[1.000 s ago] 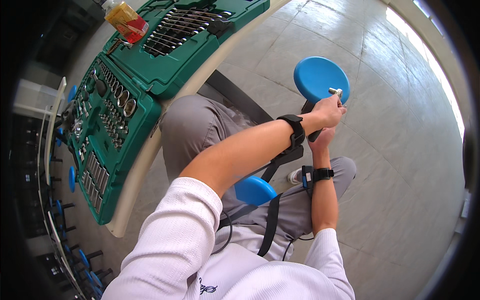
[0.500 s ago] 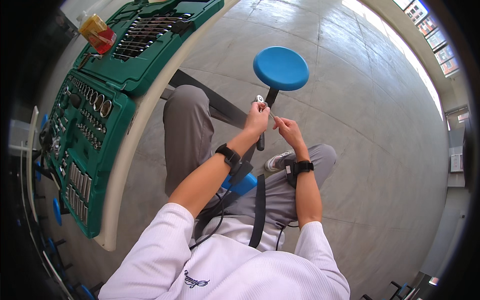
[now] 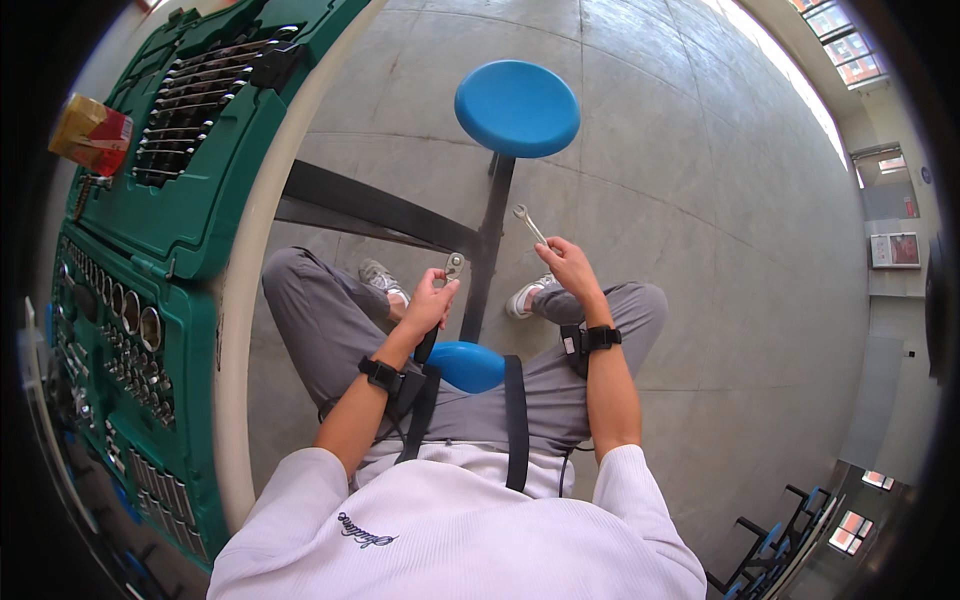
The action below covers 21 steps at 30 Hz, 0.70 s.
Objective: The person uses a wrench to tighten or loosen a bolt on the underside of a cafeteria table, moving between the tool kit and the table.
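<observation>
Both our left grip (image 3: 429, 305), closed around a ratchet (image 3: 455, 265) near the frame's centre, head up, and our right grip (image 3: 571, 268), pinched on a wrench (image 3: 533, 228) slanting up and left, are full, the wrench lying to the ratchet's upper right, well apart.

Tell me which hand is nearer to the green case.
Left. The left hand is to the right of the green case, apart; the right hand is farther right.
</observation>
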Tool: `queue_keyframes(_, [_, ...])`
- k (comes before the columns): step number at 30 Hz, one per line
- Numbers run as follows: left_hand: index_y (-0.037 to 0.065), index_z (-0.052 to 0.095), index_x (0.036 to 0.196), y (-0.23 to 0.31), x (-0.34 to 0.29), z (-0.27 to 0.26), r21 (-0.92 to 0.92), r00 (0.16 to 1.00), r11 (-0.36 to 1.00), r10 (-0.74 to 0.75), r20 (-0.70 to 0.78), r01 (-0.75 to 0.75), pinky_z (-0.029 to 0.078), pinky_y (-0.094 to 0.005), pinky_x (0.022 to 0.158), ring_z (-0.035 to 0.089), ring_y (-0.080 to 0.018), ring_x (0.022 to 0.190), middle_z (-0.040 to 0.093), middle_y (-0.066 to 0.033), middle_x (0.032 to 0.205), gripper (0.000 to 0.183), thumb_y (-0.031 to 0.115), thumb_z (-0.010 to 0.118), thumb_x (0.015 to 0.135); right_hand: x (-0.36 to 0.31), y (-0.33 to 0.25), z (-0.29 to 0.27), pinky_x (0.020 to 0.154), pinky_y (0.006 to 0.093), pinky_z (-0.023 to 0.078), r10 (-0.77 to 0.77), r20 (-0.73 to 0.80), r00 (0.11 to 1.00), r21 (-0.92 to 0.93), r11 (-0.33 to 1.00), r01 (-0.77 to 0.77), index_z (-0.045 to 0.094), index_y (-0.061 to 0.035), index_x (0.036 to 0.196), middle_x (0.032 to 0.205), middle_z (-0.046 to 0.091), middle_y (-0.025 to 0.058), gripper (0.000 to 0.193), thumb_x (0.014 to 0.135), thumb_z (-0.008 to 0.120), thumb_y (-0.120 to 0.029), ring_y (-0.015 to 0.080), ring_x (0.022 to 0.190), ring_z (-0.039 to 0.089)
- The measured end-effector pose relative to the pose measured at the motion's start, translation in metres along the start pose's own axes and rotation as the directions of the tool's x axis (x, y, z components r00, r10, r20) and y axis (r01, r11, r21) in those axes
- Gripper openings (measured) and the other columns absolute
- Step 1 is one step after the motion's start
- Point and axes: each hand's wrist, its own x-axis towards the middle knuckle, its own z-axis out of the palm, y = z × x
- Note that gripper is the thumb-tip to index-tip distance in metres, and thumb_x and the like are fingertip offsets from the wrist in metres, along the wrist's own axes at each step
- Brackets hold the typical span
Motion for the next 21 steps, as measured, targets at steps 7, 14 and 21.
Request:
queue_keyframes(7, [0.005, 0.044, 0.099, -0.017, 0.034, -0.007, -0.048, 0.992, 0.991, -0.122, 0.025, 0.123, 0.038, -0.0262, 0.037, 0.039, -0.0098, 0.041, 0.036, 0.0010, 0.054, 0.031, 0.035, 0.041, 0.092, -0.022, -0.008, 0.014, 0.046, 0.0246, 0.037, 0.103, 0.096, 0.990, 0.175, 0.977, -0.119, 0.060, -0.0022, 0.090, 0.053, 0.043, 0.0000, 0.027, 0.089, 0.049, -0.026, 0.0059, 0.050, 0.045])
queue_keyframes(14, [0.002, 0.049, 0.098, -0.053, 0.059, -0.007, -0.187, 0.900, 0.887, -0.435, -0.038, 0.421, 0.036, -0.0288, 0.039, 0.040, -0.0107, 0.043, 0.035, 0.0018, 0.052, 0.039, 0.038, 0.036, 0.092, -0.032, 0.046, 0.048, 0.068, 0.0316, 0.042, -0.012, 0.054, 0.998, -0.288, 0.957, 0.027, 0.059, 0.0014, 0.093, 0.073, 0.057, 0.0136, 0.033, 0.089, 0.045, -0.028, 0.0234, 0.070, 0.054])
queue_keyframes(21, [0.003, 0.051, 0.101, -0.047, 0.061, -0.004, -0.293, 0.853, 0.814, -0.522, 0.005, 0.501, 0.034, -0.0266, 0.041, 0.036, -0.0086, 0.044, 0.034, 0.0049, 0.053, 0.043, 0.041, 0.030, 0.093, -0.009, 0.032, 0.049, 0.073, 0.0405, 0.042, 0.063, 0.056, 0.996, -0.242, 0.969, -0.048, 0.056, 0.0027, 0.087, 0.082, 0.057, 0.0241, 0.032, 0.086, 0.045, -0.028, 0.0381, 0.081, 0.054])
